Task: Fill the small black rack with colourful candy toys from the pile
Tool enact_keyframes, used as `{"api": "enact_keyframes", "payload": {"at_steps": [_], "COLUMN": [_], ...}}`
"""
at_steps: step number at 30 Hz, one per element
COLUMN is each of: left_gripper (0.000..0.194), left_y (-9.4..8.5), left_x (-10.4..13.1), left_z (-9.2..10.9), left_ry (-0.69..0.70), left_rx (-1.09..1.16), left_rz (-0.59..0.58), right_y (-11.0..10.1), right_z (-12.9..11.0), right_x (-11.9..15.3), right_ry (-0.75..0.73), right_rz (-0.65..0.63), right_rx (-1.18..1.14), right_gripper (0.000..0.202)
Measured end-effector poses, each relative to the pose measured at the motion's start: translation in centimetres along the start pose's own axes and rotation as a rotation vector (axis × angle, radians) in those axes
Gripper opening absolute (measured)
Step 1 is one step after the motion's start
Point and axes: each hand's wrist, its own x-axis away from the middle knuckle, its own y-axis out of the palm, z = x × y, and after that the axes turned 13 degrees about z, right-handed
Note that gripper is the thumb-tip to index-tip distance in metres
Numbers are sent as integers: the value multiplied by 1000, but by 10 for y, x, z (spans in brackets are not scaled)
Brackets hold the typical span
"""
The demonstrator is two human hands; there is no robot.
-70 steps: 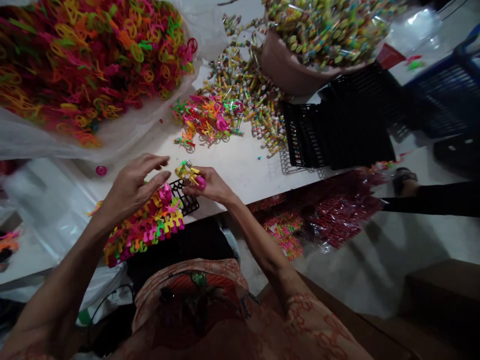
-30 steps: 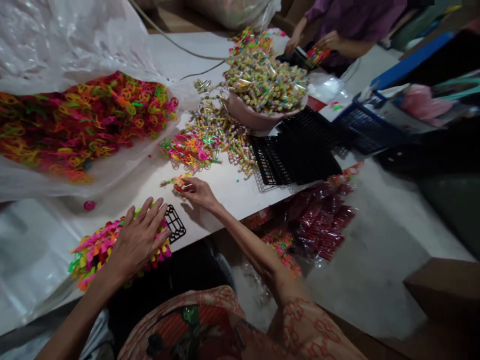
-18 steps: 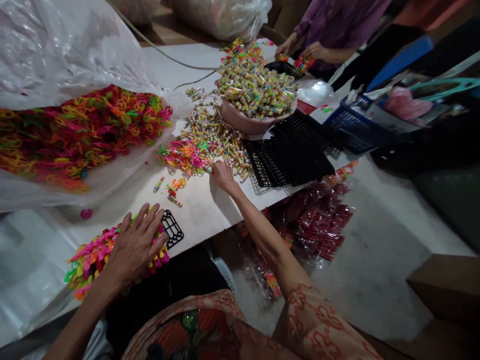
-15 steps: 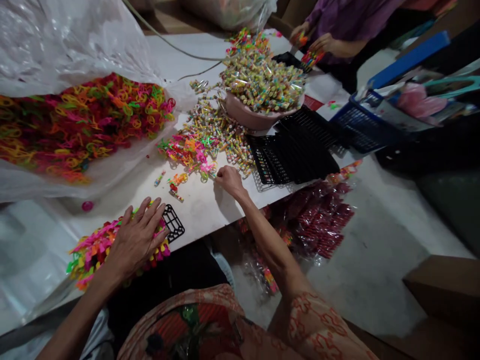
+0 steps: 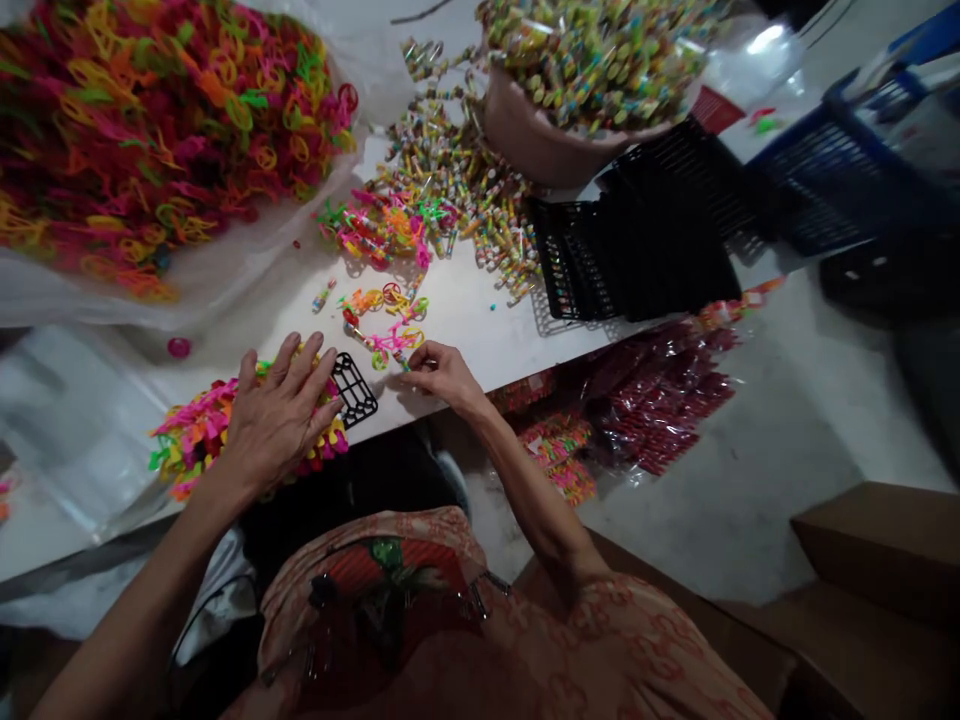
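My left hand [image 5: 277,415] lies flat, fingers spread, over a row of bright plastic toys [image 5: 199,425] in pink, yellow, green and orange. The toys cover a black plastic grid rack [image 5: 354,390], whose bare end sticks out to the right of my fingers. Just right of that end, my right hand [image 5: 442,375] pinches the near end of a small candy-filled tube [image 5: 401,360]. A pink and yellow-green plastic toy piece [image 5: 397,340] sits against the tube's far end. Beyond it are loose orange toy pieces [image 5: 366,300] and another small tube [image 5: 324,296].
A bag of colourful plastic pieces [image 5: 172,150] fills the back left. A pink basin [image 5: 540,145] is heaped with small tubes, with more tubes [image 5: 480,190] spilled before it. Stacked black racks [image 5: 652,240] and a blue basket [image 5: 825,170] are right. Packaged goods [image 5: 652,400] lie below the table edge.
My right hand has come back from the pile towards the rack, bringing a tube and toy piece. The left hand stays on the toys. The view has shifted; a co-worker's hands are out of sight.
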Motion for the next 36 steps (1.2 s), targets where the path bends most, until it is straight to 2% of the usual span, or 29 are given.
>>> {"api": "enact_keyframes", "payload": {"at_steps": [4,10,13,19,24,26,31,33,36], "left_gripper": [57,58,57,58,60,60,57,57,57], "left_y": [-2,0,2,5,6,6,3,1,-1], "left_x": [-1,0,1,3,4,4,2,1,1], "left_z": [-1,-4,-4,-5,-4,-4,-1,0,0], "left_ry": [1,20,23,27,31,42,16,-14,-55], "left_rx": [7,26,24,26,32,29,49,86,135], "left_rz": [-33,-13,-1,7,17,29,21,1,-38], "right_y": [21,56,68,64,66,67,61,60,61], "right_z": [10,21,24,27,21,18,21,24,22], "right_x": [9,27,33,29,31,30,25,26,30], "right_ry": [-94,-191,-289,-476,-570,-573,-489,-481,-502], "right_rz": [-18,-16,10,-52,-148,-163,-101,-90,-117], "right_rx": [-6,146,233,462,742,744,494,496,621], "right_gripper": [22,16,17,21,7,7,23,23,17]}}
